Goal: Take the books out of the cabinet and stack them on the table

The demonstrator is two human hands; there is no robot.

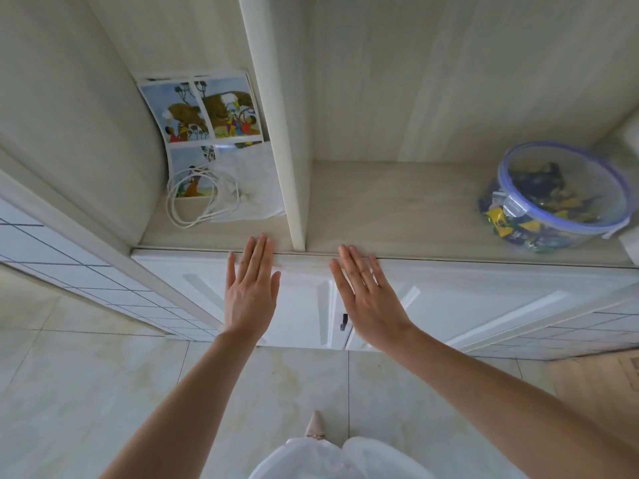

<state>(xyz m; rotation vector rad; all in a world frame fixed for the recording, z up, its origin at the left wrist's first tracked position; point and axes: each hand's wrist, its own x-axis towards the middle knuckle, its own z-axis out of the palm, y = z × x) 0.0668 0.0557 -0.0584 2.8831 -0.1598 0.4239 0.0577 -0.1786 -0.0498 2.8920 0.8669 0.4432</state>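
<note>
Hands, left hand (249, 299) and right hand (371, 307), flat, empty, before one cabinet (415, 209).

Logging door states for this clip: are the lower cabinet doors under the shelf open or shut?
Shut. Both lower cabinet doors sit flush with the front, meeting at a closed centre seam. The left hand and right hand hover flat before them, holding nothing.

Upper left of the frame, one picture book (204, 112) is in the cabinet (297, 202), alone in the left compartment. It's thin, with a white border and colourful illustrated panels of figures, trees and a brown animal. It leans against the back corner, top edge on the rear wall, foot on the shelf, right edge just beside the upright divider. The cabinet is pale wood grain, open-fronted up top, with white doors shut below at frame centre.
</note>
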